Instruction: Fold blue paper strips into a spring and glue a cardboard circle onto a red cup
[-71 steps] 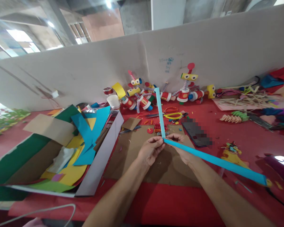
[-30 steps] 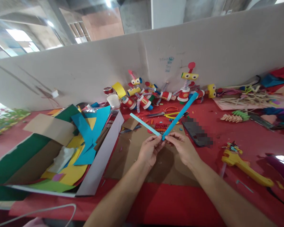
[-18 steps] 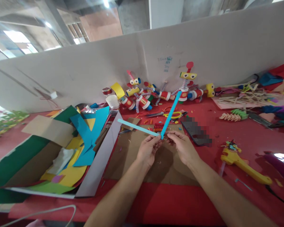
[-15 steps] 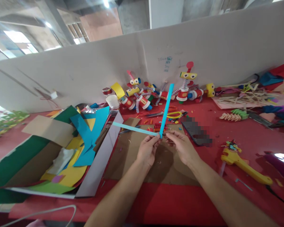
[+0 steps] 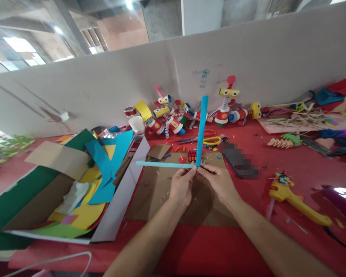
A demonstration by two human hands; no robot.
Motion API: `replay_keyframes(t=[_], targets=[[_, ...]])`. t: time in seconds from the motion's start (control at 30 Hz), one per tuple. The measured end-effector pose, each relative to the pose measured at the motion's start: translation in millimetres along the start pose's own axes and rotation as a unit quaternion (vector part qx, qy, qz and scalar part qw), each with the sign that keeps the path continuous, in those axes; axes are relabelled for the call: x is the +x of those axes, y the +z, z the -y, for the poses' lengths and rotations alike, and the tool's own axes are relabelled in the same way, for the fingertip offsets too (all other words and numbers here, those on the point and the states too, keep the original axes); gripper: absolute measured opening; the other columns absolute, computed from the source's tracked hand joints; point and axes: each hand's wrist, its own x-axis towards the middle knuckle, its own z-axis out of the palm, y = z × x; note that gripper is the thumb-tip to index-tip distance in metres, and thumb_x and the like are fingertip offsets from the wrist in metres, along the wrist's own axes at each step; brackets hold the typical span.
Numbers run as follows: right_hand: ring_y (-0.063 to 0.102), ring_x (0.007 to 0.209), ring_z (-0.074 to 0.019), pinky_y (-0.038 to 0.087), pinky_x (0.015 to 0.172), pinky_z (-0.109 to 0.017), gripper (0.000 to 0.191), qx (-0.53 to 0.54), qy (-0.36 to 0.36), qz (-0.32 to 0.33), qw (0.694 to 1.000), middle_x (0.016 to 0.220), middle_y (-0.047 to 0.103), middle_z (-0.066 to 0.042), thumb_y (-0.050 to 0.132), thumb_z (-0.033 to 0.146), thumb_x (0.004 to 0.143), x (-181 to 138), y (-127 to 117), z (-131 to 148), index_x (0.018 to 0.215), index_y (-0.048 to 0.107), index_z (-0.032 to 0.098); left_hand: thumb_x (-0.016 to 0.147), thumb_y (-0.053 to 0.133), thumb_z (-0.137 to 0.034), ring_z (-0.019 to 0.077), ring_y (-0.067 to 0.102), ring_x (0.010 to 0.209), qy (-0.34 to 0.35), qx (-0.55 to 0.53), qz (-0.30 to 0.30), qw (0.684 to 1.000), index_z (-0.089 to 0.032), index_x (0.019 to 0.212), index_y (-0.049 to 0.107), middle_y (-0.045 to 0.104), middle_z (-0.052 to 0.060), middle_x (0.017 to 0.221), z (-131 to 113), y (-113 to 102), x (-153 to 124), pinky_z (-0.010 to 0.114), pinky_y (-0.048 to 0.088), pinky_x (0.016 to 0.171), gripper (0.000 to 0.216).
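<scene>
Two blue paper strips meet at a corner between my fingertips. One blue paper strip (image 5: 202,127) stands nearly upright; the other, a lighter blue paper strip (image 5: 164,165), stretches out level to the left. My left hand (image 5: 183,186) pinches the joined ends between thumb and fingers. From the other side my right hand (image 5: 217,182) closes its thumb and fingers on the same corner. Beneath both hands lies a brown cardboard sheet (image 5: 150,192). Just behind the strips sit a red folded paper piece (image 5: 192,155) and a small red disc (image 5: 182,159).
At left stands an open box (image 5: 118,207) of coloured paper. Several paper robot figures (image 5: 173,125) line the wall behind yellow-handled scissors (image 5: 212,140). To the right are a dark phone-like slab (image 5: 238,161), a yellow glue gun (image 5: 301,204) and wooden sticks (image 5: 296,119).
The upright strip has swung left to nearly vertical, and the other strip's free end has dropped to level. My right fingers have moved in against the strips' corner.
</scene>
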Motion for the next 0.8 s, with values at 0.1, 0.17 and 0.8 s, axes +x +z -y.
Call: replay_keyframes(t=[0.1, 0.17, 0.8], targets=[[0.063, 0.096, -0.0252, 0.048, 0.086, -0.037, 0.029, 0.019, -0.002, 0.012, 1.0, 0.098, 0.072, -0.003, 0.069, 0.04, 0.069, -1.4, 0.5, 1.9, 0.092, 0.073, 0.024, 0.055, 0.078, -0.016, 0.0144, 0.065, 0.074, 0.001, 0.011, 0.004, 1.0, -0.011, 0.07, 0.069, 0.071, 0.005, 0.072, -2.3, 0.9, -0.9, 0.028, 0.046, 0.082, 0.018], [0.064, 0.094, -0.0239, 0.047, 0.085, -0.036, 0.027, 0.032, -0.001, 0.027, 0.999, 0.098, 0.072, -0.003, 0.069, 0.039, 0.07, -1.9, 0.4, 1.8, 0.092, 0.073, 0.024, 0.057, 0.077, -0.017, 0.0157, 0.065, 0.076, 0.015, 0.025, 0.013, 1.0, -0.012, 0.072, 0.07, 0.071, 0.006, 0.074, -3.8, 1.3, -2.5, 0.028, 0.046, 0.082, 0.017], [0.053, 0.058, -0.007, 0.039, 0.054, -0.019, 0.023, 0.256, 0.181, 0.052, 0.948, 0.063, 0.064, 0.001, 0.084, 0.028, 0.051, 6.7, -4.2, 1.9, 0.068, 0.072, 0.017, 0.064, 0.074, -0.025, 0.0141, 0.062, 0.073, 0.022, 0.12, 0.086, 0.989, -0.014, 0.089, 0.07, 0.07, 0.006, 0.081, 0.5, -5.8, -2.0, 0.028, 0.047, 0.075, 0.028]])
